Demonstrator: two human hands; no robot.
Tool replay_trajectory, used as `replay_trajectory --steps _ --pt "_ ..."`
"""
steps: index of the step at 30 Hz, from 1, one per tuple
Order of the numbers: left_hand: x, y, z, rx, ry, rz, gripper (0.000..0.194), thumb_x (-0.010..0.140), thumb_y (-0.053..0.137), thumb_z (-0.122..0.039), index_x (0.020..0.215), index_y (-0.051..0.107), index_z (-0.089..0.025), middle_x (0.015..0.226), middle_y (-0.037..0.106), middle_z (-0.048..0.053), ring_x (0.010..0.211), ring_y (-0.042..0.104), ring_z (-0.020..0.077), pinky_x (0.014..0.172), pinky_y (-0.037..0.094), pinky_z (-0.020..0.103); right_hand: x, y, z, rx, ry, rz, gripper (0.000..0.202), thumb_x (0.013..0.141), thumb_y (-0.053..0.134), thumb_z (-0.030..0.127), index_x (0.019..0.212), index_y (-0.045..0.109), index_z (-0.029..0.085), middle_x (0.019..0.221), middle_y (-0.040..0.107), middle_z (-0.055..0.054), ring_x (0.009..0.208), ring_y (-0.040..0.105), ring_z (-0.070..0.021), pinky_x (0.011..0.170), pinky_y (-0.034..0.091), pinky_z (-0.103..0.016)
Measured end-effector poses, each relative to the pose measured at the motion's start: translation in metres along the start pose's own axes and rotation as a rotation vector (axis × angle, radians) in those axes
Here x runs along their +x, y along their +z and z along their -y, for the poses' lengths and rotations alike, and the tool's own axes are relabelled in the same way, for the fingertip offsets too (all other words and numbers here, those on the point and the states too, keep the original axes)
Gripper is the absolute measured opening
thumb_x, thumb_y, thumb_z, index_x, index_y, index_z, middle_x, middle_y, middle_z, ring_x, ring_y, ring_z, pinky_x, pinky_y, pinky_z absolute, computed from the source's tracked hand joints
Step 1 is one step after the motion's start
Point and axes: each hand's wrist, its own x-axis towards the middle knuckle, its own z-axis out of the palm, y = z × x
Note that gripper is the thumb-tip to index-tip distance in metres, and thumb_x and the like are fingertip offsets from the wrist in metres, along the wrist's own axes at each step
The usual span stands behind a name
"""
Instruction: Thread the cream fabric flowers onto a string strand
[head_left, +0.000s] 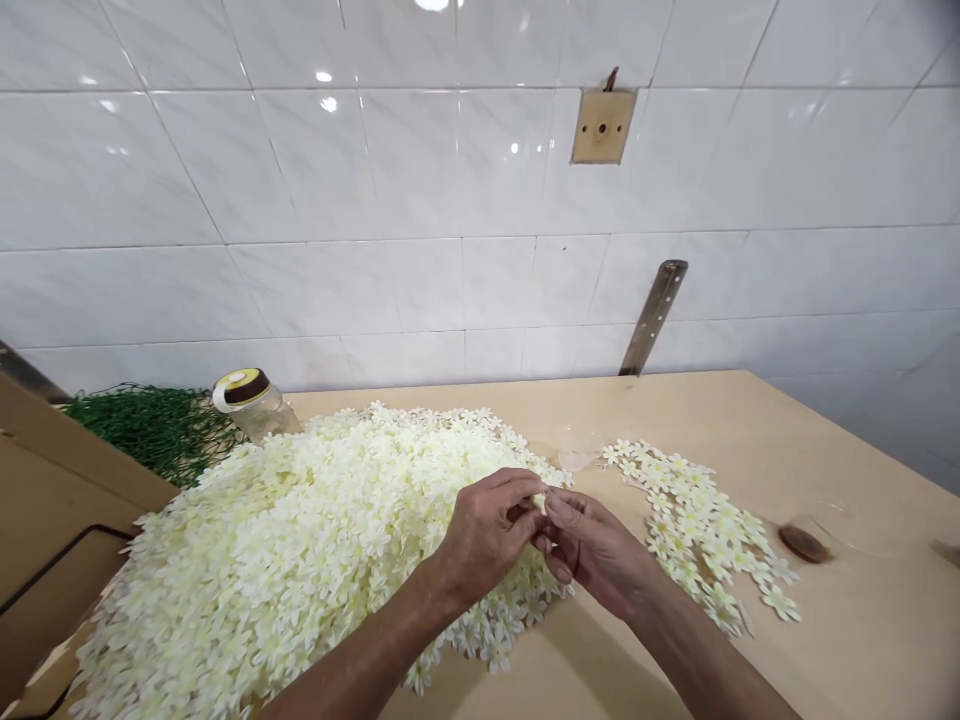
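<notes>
My left hand [495, 525] and my right hand [592, 545] meet at their fingertips above the right edge of a large heap of white artificial flowers [322, 540]. Both hands are closed in a pinch. Between the fingertips shows a small whitish piece [541, 502], which looks like part of an artificial flower; most of it is hidden by the fingers. A smaller spread of the same white flowers [694, 520] lies on the table to the right of my right hand.
A clear bottle with a brown and yellow lid [259, 405] stands behind the heap, beside tangled green strands [154, 430]. A cardboard box [67, 520] borders the left. A dark brown round object [803, 543] sits on the table [847, 460] at right. A tiled wall [420, 180] rises behind.
</notes>
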Motion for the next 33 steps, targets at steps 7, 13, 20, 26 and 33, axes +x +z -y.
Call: replay_trajectory --steps 7,13,20,26,33 --pt "0.003 -0.003 -0.016 -0.021 -0.006 0.082 0.033 0.085 0.058 -0.009 0.115 0.067 -0.019 0.112 0.069 0.009 0.1 0.065 0.019 0.088 0.056 0.032 0.003 -0.007 -0.002 -0.052 -0.017 -0.058 0.032 0.077 0.078 0.044 0.084 0.068 0.015 0.07 0.056 0.0 0.048 0.034 -0.0039 0.038 0.026 -0.015" --pt "0.008 -0.019 -0.035 -0.107 -0.066 0.205 0.042 0.079 0.07 -0.013 0.12 0.066 -0.02 0.116 0.067 0.009 0.107 0.062 0.0222 0.096 0.051 0.036 -0.002 -0.009 0.004 -0.116 -0.045 -0.054 0.037 0.082 0.071 0.048 0.071 0.062 0.014 0.065 0.058 -0.001 0.046 0.042 -0.0052 0.04 0.033 -0.017" --pt "0.003 -0.024 -0.03 -0.269 -0.172 0.207 0.037 0.078 0.076 -0.021 0.114 0.071 -0.023 0.116 0.067 0.008 0.106 0.063 0.0219 0.086 0.055 0.031 -0.006 0.003 0.0 -0.079 -0.013 0.015 0.035 0.085 0.069 0.047 0.073 0.061 0.015 0.054 0.049 0.004 0.043 0.043 -0.0059 0.039 0.036 -0.017" --pt "-0.002 -0.017 -0.021 -0.195 -0.083 -0.009 0.021 0.082 0.073 -0.026 0.102 0.074 -0.019 0.095 0.07 0.008 0.077 0.066 0.0154 0.073 0.056 0.03 -0.002 0.009 -0.006 0.009 -0.007 -0.008 0.039 0.087 0.063 0.052 0.074 0.058 0.016 0.063 0.057 0.001 0.046 0.047 -0.007 0.038 0.038 -0.017" --pt "0.002 -0.018 -0.025 -0.332 -0.33 0.079 0.019 0.085 0.068 -0.036 0.084 0.067 -0.017 0.071 0.066 0.005 0.062 0.063 0.015 0.06 0.051 0.027 -0.003 0.008 -0.005 -0.348 -0.121 -0.025 0.053 0.094 0.046 0.06 0.069 0.059 0.015 0.061 0.055 -0.001 0.046 0.051 -0.0102 0.04 0.044 -0.022"
